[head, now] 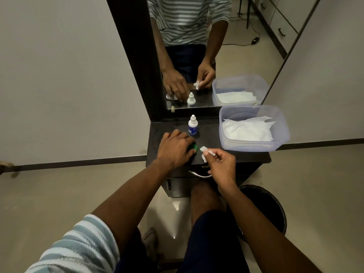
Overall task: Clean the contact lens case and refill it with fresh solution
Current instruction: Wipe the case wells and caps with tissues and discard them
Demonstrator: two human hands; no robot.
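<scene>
Lens case point(205, 151) in right-hand point(221, 164) grip

You have the bottle point(192, 125) standing on the table point(212, 129), toward its back edge, with the mirror point(206, 46) behind it. Right of the bottle sits the tub point(283, 123), tissues point(248, 130) lying in it. In front of the bottle, your left hand point(175, 148) rests on the cap point(194, 147). Just right of the cap, your right hand point(221, 164) holds the case point(204, 151) above the table's front edge.
</scene>
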